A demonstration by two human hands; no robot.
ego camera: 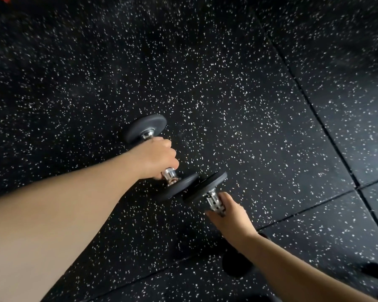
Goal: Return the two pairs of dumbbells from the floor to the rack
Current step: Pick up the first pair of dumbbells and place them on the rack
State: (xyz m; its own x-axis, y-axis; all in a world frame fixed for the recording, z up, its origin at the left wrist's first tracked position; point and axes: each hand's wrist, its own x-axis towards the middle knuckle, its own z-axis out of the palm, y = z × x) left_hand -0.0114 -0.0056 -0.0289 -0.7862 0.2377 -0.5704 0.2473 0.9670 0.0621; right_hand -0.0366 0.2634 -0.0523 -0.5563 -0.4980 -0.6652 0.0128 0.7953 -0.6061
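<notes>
Both hands are wrapped on handles over the speckled floor [227, 83]. The left hand [156, 156] has its fingers [169, 149] curled fully around the chrome bar of the left dumbbell [179, 187], whose far plate sits up and left of the fist and whose near plate lies just beside the right one's. The right hand [229, 216] grips the right dumbbell [203, 188], thumb and fingers closed on the bar; only its far plate and some chrome show, and the near end appears as a dark shape under the wrist. The 2 inner plates look touching or nearly so; I cannot tell which, nor whether either weight is clear of the floor. The rack is not in view. The step seems to be the lift of 1 pair: keep each grip centred on the bar, separate the plates first so they do not knock, and rise evenly with both arms straight.
</notes>
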